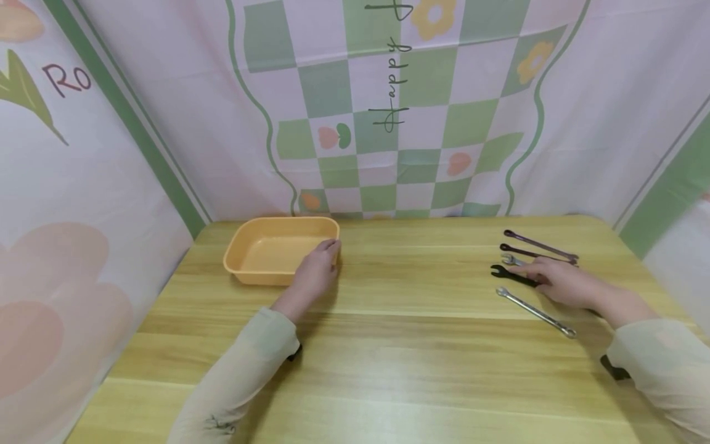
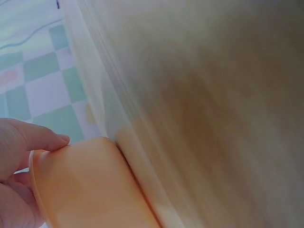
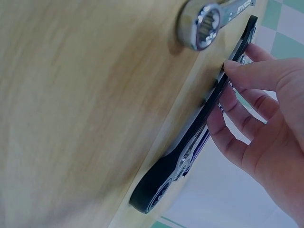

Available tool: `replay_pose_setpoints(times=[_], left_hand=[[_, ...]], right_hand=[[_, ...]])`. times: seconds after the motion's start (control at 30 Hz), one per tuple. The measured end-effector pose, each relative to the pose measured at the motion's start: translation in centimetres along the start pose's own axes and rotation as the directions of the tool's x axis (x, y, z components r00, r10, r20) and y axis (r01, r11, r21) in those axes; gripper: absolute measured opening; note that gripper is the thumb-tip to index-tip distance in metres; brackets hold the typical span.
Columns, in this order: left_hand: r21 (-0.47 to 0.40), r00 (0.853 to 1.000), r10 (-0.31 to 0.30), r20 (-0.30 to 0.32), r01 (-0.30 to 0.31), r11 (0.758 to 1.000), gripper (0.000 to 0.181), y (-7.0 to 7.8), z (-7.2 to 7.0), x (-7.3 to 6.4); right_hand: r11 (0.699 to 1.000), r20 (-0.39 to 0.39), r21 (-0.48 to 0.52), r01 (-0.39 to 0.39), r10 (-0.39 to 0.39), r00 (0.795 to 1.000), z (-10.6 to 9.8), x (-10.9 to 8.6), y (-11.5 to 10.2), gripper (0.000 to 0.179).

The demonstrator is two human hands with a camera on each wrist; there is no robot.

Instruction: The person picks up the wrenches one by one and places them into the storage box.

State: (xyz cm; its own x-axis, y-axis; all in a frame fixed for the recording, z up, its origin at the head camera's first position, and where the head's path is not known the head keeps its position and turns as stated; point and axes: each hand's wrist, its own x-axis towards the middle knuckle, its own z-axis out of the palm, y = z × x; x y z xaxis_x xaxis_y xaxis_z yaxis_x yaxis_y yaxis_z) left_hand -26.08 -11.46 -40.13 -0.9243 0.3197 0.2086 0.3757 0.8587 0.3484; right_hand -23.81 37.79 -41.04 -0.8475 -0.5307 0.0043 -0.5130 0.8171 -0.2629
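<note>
On the left of the head view, my left hand (image 1: pixel 317 271) grips the right rim of a shallow yellow-orange plastic basin (image 1: pixel 263 279). In the left wrist view the thumb lies on the basin's outer wall (image 2: pixel 90 180), with the other fingers behind the rim. Over at the right, my right hand (image 1: pixel 568 283) pinches a black combination wrench (image 1: pixel 516 275); the right wrist view has the thumb on one side of its shaft and fingers on the other. A silver combination wrench (image 1: pixel 535 311) lies nearer me. Just behind the black one is another silver wrench (image 1: pixel 510 259), partly hidden by the hand.
Two dark purplish wrenches (image 1: pixel 540 244) lie farther back, side by side. The wood-grain table (image 1: pixel 410 357) meets a patterned cloth (image 1: pixel 377 172) at its back edge. More cloth hangs along both sides.
</note>
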Motion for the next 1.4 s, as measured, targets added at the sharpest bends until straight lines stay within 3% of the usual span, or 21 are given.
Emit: replay_pose_setpoints(times=[0.3,0.8,1.4], left_hand=[[0.009,0.998,0.063,-0.007,-0.063,0.998,0.051,1.1,0.4,0.0],[0.025,0.997,0.072,0.025,-0.073,0.997,0.051,2.2,1.2,0.2],[0.028,0.990,0.140,0.017,-0.140,0.990,0.048,3.4,1.6,0.5]], right_hand=[[1.000,0.001,-0.002,-0.001,0.001,1.000,0.1,0.0,0.2,0.053],[1.000,0.004,0.001,-0.012,0.012,1.000,0.1,0.0,0.0,0.054],[1.000,-0.006,0.012,-0.018,0.018,1.000,0.4,0.1,0.3,0.054]])
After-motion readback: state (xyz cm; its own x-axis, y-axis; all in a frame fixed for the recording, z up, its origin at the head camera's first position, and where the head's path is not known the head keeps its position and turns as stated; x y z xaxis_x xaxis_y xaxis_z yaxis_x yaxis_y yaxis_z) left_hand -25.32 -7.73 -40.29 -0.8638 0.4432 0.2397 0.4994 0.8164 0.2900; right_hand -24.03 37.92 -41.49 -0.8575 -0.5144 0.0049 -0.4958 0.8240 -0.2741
